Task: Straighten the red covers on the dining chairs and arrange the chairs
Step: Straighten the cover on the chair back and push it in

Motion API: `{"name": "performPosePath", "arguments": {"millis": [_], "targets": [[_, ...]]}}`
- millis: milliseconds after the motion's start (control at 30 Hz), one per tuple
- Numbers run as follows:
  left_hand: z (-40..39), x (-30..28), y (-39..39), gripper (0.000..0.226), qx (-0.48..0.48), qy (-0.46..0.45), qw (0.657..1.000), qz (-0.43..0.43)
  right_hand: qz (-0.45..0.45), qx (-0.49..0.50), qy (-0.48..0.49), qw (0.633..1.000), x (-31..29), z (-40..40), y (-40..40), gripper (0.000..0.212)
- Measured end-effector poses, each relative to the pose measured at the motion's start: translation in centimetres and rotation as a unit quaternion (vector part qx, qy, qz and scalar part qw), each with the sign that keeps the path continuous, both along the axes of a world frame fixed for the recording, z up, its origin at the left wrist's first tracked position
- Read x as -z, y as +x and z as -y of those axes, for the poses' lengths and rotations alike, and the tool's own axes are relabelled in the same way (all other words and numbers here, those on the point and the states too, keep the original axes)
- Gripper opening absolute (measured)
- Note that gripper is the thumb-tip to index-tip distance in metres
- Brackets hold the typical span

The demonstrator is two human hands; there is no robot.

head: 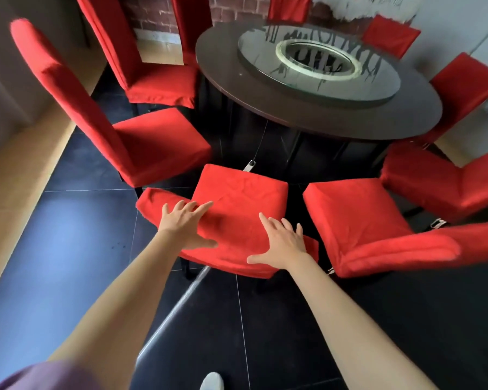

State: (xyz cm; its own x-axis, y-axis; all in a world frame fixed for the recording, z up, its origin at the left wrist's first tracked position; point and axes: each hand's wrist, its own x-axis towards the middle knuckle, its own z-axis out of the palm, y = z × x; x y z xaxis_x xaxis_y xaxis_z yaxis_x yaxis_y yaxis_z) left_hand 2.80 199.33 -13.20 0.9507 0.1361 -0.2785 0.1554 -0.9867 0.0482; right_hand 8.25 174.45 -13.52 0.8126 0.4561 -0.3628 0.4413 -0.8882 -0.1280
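wrinkled red cover (237, 198), seemingly under both flat hands.

Round dark bench (335, 122) stands centre-right, carrying a glass turntable (378, 88) with a pale ring at its middle. Floor (293, 333) of dark glossy tiles, bordered on the left by a light tan strip (20, 192). Red brick wall (228, 9) behind; grey wall (0, 80) at left. Daylight reflects off the tiles.
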Motion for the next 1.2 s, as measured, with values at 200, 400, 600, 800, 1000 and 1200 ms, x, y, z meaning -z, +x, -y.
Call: {"name": "performPosePath", "arguments": {"millis": [200, 400, 600, 800, 1000, 1200], "targets": [[-0.7, 1.4, 1.5, 0.113, 0.009, 0.015, 1.0, -0.007, 0.0, 0.013, 0.002, 1.0, 1.4, -0.4, 0.6, 0.117], [-1.5, 2.0, 2.1, 0.12, -0.002, 0.011, 1.0, 0.001, 0.012, 0.04, -0.004, 0.999, 1.9, -0.6, 1.2, 0.112], [-1.2, 1.8, 2.1, 0.124, -0.013, 0.014, 1.0, -0.003, 0.032, 0.046, 0.011, 0.998, 2.1, -0.2, 0.7, 0.106], [-0.9, 2.0, 1.6, 0.122, -0.009, 0.029, 1.0, -0.006, 0.049, 0.027, -0.001, 0.998, 2.0, 0.3, 0.7, 0.103], [-1.6, 2.2, 2.4, 0.12, 0.005, 0.002, 1.0, -0.016, 0.06, 0.033, -0.016, 0.998, 2.1, -0.3, 0.7, 0.102], [-2.9, 2.3, 3.4, 0.122, 0.011, -0.001, 0.999, -0.03, 0.058, 0.039, -0.021, 0.997, 2.0, -1.3, 1.0, 0.102]]}}
